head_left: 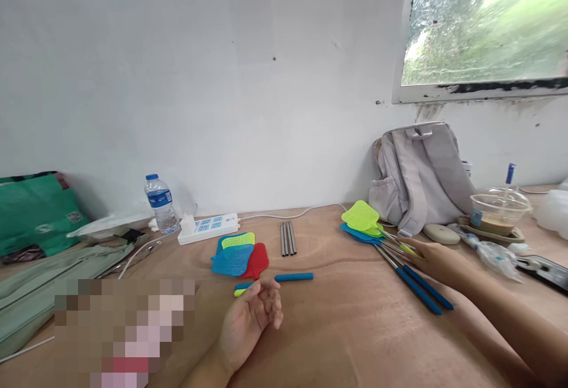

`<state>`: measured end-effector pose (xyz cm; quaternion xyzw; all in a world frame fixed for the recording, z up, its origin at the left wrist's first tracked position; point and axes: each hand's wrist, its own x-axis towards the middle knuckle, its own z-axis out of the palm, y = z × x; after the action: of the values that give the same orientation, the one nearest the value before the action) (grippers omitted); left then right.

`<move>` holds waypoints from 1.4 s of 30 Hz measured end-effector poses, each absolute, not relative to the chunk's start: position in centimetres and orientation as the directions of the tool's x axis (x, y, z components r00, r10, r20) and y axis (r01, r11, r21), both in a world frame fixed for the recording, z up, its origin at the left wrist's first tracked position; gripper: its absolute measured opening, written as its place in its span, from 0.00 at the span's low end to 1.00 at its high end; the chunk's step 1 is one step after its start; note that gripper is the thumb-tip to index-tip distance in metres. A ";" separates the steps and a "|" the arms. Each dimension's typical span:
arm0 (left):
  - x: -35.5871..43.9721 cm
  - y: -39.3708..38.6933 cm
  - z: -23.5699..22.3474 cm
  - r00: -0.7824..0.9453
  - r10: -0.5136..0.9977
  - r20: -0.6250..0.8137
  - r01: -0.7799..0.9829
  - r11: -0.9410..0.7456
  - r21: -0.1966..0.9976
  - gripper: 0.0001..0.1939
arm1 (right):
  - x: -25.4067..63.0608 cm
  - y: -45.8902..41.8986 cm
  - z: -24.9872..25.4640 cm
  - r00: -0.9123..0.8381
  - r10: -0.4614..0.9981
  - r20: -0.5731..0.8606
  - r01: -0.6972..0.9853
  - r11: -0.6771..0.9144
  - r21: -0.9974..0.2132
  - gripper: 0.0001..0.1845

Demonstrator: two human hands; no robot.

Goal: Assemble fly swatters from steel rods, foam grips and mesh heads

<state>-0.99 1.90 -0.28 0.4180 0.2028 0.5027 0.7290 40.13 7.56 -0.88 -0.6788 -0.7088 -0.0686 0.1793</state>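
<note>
Nearest us, at six o'clock over the wooden table [328,335], our left hand [251,323] is turned palm up, its fingers loosely curled and its grip slack. Just beyond its fingertips lie a blue handle [294,277] and, partly covered by the hand, a second blue piece [242,286] with a lime piece [238,293] beside it. At four o'clock our right hand [426,258] reaches over two blue-handled swatters [418,290], its fingers above a lime handle [409,250]; the back of the hand hides much of this, so we cannot tell whether they close on it. Past the fingers, metal shafts run toward a lime swatter head [360,216] that overlaps blue on the table. At seven o'clock we see loose heads in a pile: a blue head [233,259] on top, a red head [260,258] and a lime head [239,239] partly beneath. Three metal tubes [288,239] lie side by side at six o'clock, beyond the handles. Farther back stand a white power strip [208,229] at eight, a water bottle [160,201] at nine, and a grey backpack [421,181] at three, near the wall [284,110].
</note>
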 end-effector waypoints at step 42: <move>-7.6 6.9 -1.6 -0.093 0.849 0.520 0.954 -0.073 0.290 0.14 | 16.2 10.1 -2.5 -0.598 0.689 0.409 0.528 0.723 -0.446 0.14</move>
<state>-7.57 6.90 -1.57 0.6676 0.6754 0.3010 -0.0872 16.15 10.07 -2.55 -0.3447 -0.8828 0.1405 0.2866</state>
